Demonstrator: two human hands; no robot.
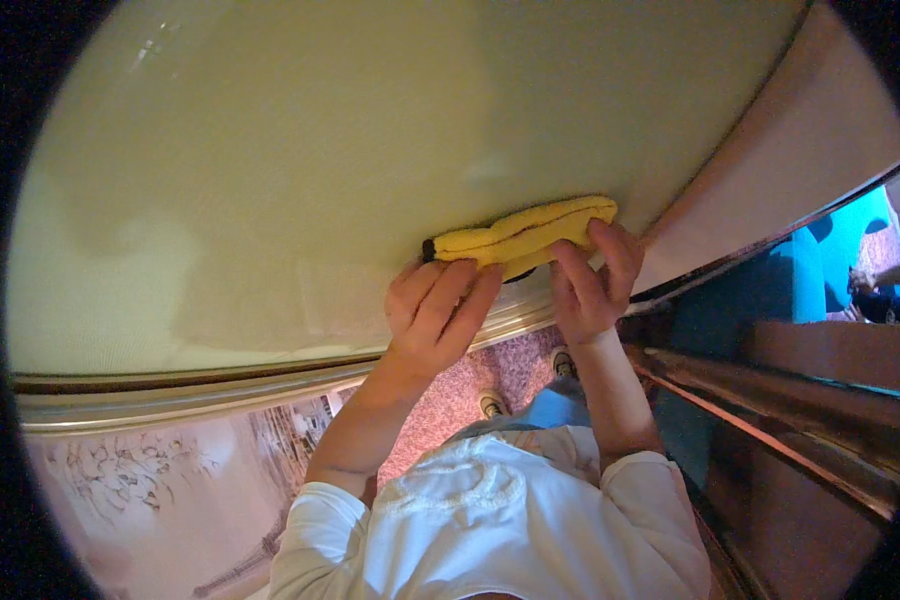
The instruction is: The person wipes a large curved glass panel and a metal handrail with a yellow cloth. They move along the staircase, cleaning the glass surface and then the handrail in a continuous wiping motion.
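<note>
A yellow, banana-shaped soft fabric item (521, 232) with a black tip at its left end lies against a pale, smooth surface (307, 165), near that surface's edge. Dark seam-like lines run along its length. My left hand (436, 307) holds its left part, with the fingers curled over the near side. On the right part rest the bent fingers of my right hand (596, 281), gripping it from the near side. Below it, between my hands, a small dark piece (521, 275) shows; what it is I cannot tell.
A metallic trim (217, 397) edges the pale surface. Below left is a panel with printed drawings (127, 469). Brown bars (780, 390) and a turquoise object (844, 255) stand at the right. My shoes (493, 405) are on a speckled reddish floor (427, 427).
</note>
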